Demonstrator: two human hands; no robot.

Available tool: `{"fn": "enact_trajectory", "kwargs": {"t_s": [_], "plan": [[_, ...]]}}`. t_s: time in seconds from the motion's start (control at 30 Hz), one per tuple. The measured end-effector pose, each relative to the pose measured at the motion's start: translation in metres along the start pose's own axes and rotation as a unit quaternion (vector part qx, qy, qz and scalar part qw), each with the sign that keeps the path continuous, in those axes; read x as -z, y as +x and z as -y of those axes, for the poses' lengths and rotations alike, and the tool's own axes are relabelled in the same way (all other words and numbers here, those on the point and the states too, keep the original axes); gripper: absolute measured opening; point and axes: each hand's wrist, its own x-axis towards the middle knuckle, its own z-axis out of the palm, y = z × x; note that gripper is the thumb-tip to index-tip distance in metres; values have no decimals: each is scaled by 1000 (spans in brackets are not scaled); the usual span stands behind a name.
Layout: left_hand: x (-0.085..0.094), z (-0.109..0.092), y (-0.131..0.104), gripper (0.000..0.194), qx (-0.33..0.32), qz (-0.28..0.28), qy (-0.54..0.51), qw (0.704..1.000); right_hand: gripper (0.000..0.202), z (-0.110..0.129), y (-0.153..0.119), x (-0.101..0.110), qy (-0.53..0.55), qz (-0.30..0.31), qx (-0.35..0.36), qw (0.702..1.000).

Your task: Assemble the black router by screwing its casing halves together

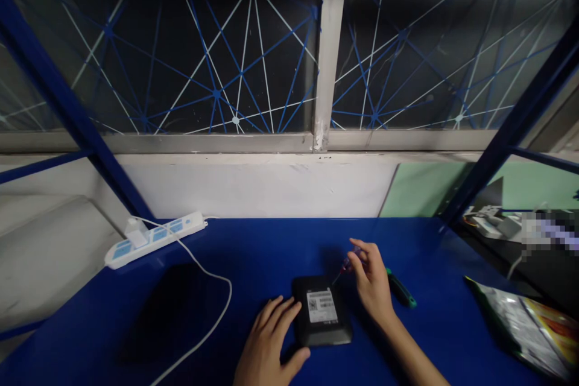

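A small black device (322, 312) with a white label lies flat on the blue table (253, 253). My left hand (268, 344) rests on the table with fingers spread, touching the device's left edge. My right hand (371, 280) is pinched around a thin pink-handled tool (344, 266) whose tip points down at the device's upper right corner. A green-handled tool (401, 289) lies on the table just right of my right hand.
A white power strip (154, 239) with a plug and a white cable (212, 307) sits at the back left. A dark flat pad (165, 313) lies left of the device. A shiny foil bag (525, 325) lies at the right. Blue frame posts stand on both sides.
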Motion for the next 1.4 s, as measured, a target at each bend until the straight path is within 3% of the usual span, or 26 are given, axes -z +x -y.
{"fn": "enact_trajectory", "kwargs": {"t_s": [0.33, 0.6, 0.73, 0.97, 1.17, 1.4], "plan": [[6, -5, 4, 60, -19, 11, 25, 999, 44, 4, -3, -1, 31, 43, -58, 997], [1, -4, 7, 57, -13, -8, 43, 999, 53, 0, -2, 1, 24, -3, -70, 997], [2, -7, 11, 55, -5, -18, 41, 999, 47, 2, -4, 0, 6, 35, -61, 998], [9, -9, 23, 51, 13, 14, 29, 999, 38, 6, -7, -2, -14, 67, -20, 997], [5, -5, 22, 49, -8, -13, 42, 999, 35, 13, -8, -3, -45, 99, 13, 994], [1, -1, 17, 54, -30, -24, 44, 998, 30, 10, -10, -2, -30, 105, -3, 994]]}}
